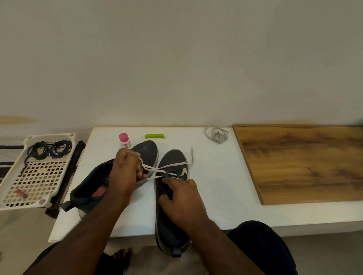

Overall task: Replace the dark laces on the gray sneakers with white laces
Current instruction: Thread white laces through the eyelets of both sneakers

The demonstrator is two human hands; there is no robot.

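Now the left hand [127, 166] pinches the white lace [165, 166], pulled taut across the right sneaker [170, 198] at the counter's [215, 190] near edge; the right hand [182, 197] grips its tongue, beside the left sneaker [143, 152]; dark laces [50, 150] lie in the basket [1, 192]

White tabletop [215, 190] carries two gray sneakers: left sneaker [117, 176] tipped on its side, right sneaker [170, 209] upright beside it, heel over the near edge. At the far edge: pink-capped bottle [124, 140], green piece [154, 135], coiled white lace [216, 135]. Wooden board [305, 162] lies on the right part.
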